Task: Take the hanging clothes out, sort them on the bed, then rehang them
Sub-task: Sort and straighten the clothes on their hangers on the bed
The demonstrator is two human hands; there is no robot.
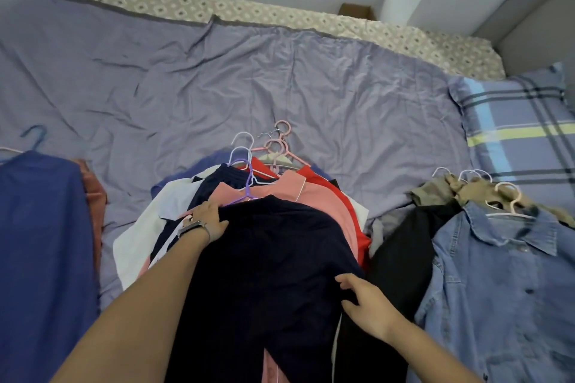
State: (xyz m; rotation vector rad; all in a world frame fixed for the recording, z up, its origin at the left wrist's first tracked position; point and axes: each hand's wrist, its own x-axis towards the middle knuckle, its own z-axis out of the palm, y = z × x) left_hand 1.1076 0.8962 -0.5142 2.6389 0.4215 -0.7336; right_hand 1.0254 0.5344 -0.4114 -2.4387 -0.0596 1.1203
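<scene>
A dark navy garment (270, 277) on a purple hanger (247, 186) lies on top of the middle pile on the bed (280, 87). Under it lie a pink top (314, 196), a red one (329, 186), white and dark pieces, with several pink and white hanger hooks (277, 143) at the far end. My left hand (210, 221), with a watch on the wrist, grips the navy garment's left shoulder. My right hand (364, 301) pinches its right edge.
A blue garment (43, 242) on a hanger lies at the left over a rust-coloured piece. At the right lie a denim shirt (497, 283), a black piece (404, 252) and olive clothes on white hangers. A plaid pillow (516, 130) sits at the far right.
</scene>
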